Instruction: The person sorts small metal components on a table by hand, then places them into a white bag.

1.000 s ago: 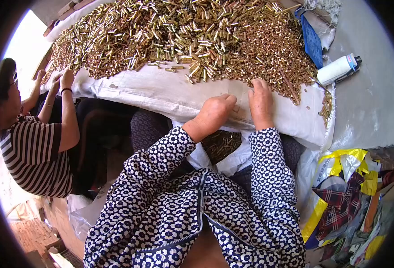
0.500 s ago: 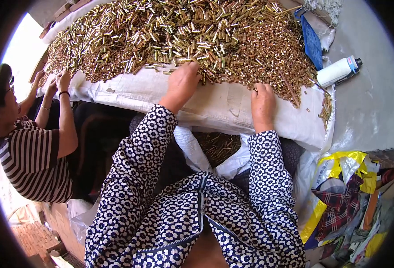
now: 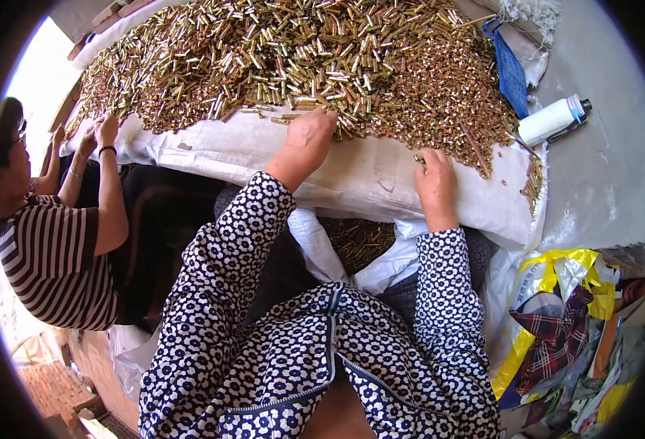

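Observation:
A wide heap of long brass-coloured metal tubes (image 3: 315, 58) covers the white woven sheet (image 3: 220, 150) in front of me. At its near edge my left hand (image 3: 310, 140) is closed, fingertips against the tubes; whatever it pinches is hidden. To the right, my right hand (image 3: 435, 184) is closed on a small brass-coloured metal piece (image 3: 417, 158) showing at its fingertips, just short of a pile of small coppery metal pieces (image 3: 443, 102). Below the sheet's edge, an open white sack (image 3: 392, 265) between my legs holds more metal pieces (image 3: 359, 241).
On the left sits a person in a striped shirt (image 3: 55, 256), hands at the heap's edge. A white bottle (image 3: 553, 121) and a blue strip (image 3: 511, 73) lie at the right. Bags and cloths (image 3: 556, 329) are piled at lower right; a thin stick (image 3: 474, 148) lies on the small pieces.
My right hand has drawn back from the small pieces toward me, a metal piece now showing in its fingers. The left hand has shifted slightly right along the heap's edge.

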Demonstrator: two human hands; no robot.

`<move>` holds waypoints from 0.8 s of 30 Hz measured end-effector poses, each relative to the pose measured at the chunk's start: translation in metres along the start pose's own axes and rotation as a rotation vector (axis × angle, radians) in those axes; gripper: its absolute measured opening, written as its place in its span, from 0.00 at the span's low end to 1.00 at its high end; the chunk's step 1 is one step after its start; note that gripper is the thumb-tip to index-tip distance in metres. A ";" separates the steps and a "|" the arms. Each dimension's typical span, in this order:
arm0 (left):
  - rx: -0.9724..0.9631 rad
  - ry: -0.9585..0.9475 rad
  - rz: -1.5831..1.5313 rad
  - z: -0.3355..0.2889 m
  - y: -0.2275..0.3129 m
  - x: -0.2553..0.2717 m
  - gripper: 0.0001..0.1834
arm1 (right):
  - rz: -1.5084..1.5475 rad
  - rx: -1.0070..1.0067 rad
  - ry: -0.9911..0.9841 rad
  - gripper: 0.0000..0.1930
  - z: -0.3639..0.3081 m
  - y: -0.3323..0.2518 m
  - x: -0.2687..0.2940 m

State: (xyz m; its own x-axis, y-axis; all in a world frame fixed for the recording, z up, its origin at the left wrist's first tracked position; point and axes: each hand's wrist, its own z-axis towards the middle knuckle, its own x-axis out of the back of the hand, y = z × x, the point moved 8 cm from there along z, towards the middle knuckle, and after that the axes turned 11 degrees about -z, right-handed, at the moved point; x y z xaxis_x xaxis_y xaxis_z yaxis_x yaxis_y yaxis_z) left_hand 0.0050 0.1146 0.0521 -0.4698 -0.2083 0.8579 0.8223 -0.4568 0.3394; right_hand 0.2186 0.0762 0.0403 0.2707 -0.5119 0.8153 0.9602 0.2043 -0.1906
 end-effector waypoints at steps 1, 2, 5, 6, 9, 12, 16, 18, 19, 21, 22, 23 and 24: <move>0.000 0.003 0.001 0.003 0.003 -0.001 0.03 | -0.011 0.003 -0.031 0.09 0.001 0.001 0.000; 0.019 -0.011 0.016 0.006 0.003 -0.003 0.02 | -0.022 0.005 -0.063 0.09 0.001 0.001 -0.001; -0.016 0.087 -0.083 0.004 0.000 0.000 0.03 | -0.032 0.014 -0.058 0.09 0.001 -0.004 0.004; -0.071 0.193 -0.202 0.000 0.000 0.006 0.04 | -0.030 0.017 -0.055 0.09 0.001 -0.007 0.007; 0.139 0.117 -0.593 -0.007 -0.007 0.003 0.08 | 0.000 0.012 -0.021 0.10 -0.002 -0.012 0.009; 0.407 -0.060 -1.241 -0.020 0.006 -0.004 0.07 | 0.261 -0.122 -0.117 0.09 -0.014 -0.008 -0.006; 0.556 -0.036 -1.503 -0.041 0.008 -0.014 0.04 | 0.986 -0.403 -0.224 0.08 -0.026 -0.031 -0.022; 0.611 -0.095 -1.566 -0.050 0.008 -0.022 0.04 | 1.178 -0.398 -0.328 0.08 -0.029 -0.051 -0.025; 0.613 -0.096 -1.565 -0.054 0.008 -0.026 0.04 | 1.276 -0.459 -0.362 0.07 -0.033 -0.056 -0.030; 0.610 -0.055 -1.697 -0.059 0.010 -0.033 0.04 | 1.346 -0.475 -0.363 0.06 -0.032 -0.063 -0.027; 0.615 -0.057 -1.697 -0.061 0.012 -0.033 0.04 | 1.416 -0.490 -0.364 0.06 -0.033 -0.066 -0.025; 0.611 -0.055 -1.720 -0.061 0.015 -0.031 0.04 | 1.415 -0.495 -0.366 0.06 -0.035 -0.066 -0.025; 0.606 -0.054 -1.742 -0.062 0.018 -0.031 0.04 | 1.449 -0.489 -0.353 0.06 -0.035 -0.067 -0.024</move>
State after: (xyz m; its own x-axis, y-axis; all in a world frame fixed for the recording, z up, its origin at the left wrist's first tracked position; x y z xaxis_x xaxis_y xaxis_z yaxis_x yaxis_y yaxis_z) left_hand 0.0147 0.0593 0.0080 -0.8117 0.1318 -0.5690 -0.5306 0.2406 0.8127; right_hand 0.1505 0.0454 0.0140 0.9845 0.1006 -0.1434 -0.1456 0.0144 -0.9892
